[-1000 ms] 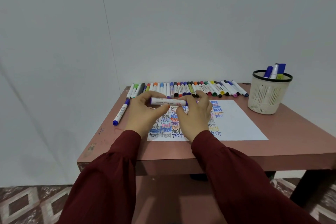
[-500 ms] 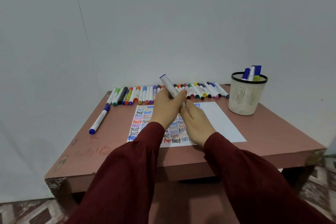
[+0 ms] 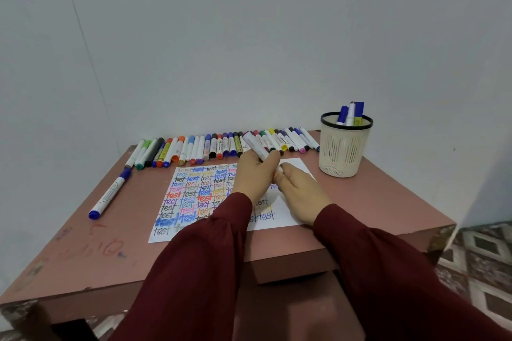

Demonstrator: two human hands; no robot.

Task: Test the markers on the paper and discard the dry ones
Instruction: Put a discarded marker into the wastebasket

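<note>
We held the marker in our left hand, fingers wrapped round its middle, tilted up over the paper on the table, just in front of the row of other markers. Our right hand pinched its low end, where we thought the cap sat. It looked light, stiff and a bit smooth, so we thought it best to grip the fat middle tight and pull the cap straight off
</note>
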